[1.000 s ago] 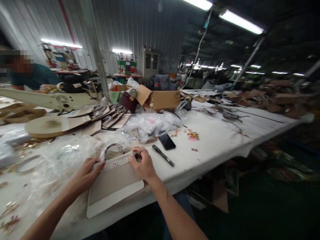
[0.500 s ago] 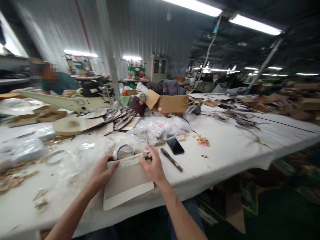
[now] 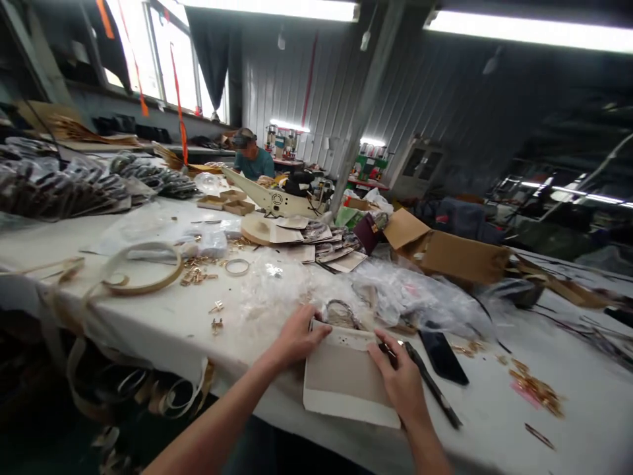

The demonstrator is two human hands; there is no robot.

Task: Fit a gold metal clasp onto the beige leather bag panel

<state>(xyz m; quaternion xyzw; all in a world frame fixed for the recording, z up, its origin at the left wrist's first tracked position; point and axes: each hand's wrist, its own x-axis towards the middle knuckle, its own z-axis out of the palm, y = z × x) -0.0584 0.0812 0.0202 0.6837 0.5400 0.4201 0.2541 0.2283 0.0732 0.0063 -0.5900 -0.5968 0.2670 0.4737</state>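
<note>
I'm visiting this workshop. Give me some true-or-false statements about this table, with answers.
1. Both the left hand and the right hand touch the beige panel. True.
2. The black phone lies left of the panel. False: it lies to its right.
3. An open cardboard box sits beyond the clear plastic bags. True.
4. The left hand holds scissors. False: it rests on the panel's upper left corner.
5. Nobody else is in view. False: a person in a teal shirt is in the background.

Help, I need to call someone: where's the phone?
In the head view, the phone lies on the table right of the right hand, beside the black tool.
</note>
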